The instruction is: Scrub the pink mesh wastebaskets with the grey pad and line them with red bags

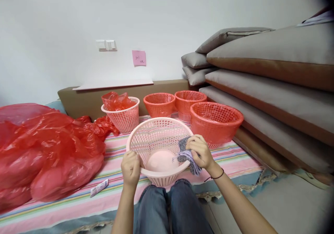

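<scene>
A pale pink plastic basket (161,160) with lattice walls tilts toward me just above my knees. My left hand (130,167) is closed around its near left rim. My right hand (199,151) grips a grey and lilac cloth (186,154), which is folded over the right rim and hangs both inside and outside the basket. The inside of the basket holds nothing else that I can see.
Behind stand a pink basket (122,119) with red plastic in it and several red-wrapped baskets (216,122). A heap of red plastic bags (52,154) lies left, near a white remote (99,188). Stacked grey cushions (271,77) rise on the right.
</scene>
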The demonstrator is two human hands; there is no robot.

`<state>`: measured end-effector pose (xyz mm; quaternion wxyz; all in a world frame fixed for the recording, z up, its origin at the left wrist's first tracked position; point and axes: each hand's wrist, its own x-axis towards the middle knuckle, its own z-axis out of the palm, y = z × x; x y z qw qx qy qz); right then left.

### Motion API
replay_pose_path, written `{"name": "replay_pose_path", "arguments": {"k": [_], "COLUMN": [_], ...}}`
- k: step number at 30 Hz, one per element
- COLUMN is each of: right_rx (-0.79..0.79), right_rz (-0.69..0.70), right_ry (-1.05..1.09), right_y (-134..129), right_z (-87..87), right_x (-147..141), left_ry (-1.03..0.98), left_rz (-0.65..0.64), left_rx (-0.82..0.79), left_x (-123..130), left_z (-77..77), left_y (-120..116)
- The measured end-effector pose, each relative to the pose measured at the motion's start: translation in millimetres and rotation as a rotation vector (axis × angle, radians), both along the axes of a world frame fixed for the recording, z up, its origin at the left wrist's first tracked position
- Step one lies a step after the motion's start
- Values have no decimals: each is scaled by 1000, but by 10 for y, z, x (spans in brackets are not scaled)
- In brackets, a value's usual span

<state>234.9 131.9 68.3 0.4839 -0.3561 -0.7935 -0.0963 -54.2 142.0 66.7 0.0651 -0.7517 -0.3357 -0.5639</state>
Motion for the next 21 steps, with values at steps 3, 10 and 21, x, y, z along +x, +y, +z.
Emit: {"name": "replay_pose_path", "arguments": {"k": [3, 10, 21], "right_rx": [-63, -472, -700], "right_rz": [14, -32, 233], "right_ry": [37, 271, 1581], "right_y": [43, -225, -987], "right_z": [-31, -122, -320], "right_x": [64, -48, 110], "left_ry": [-10, -20, -140], "left_rz": [8, 132, 402], "left_rx": [4, -23, -17], "left_x": [-61, -43, 271], "left_z": [-27, -156, -51], "left_y": [-41, -249, -606]}}
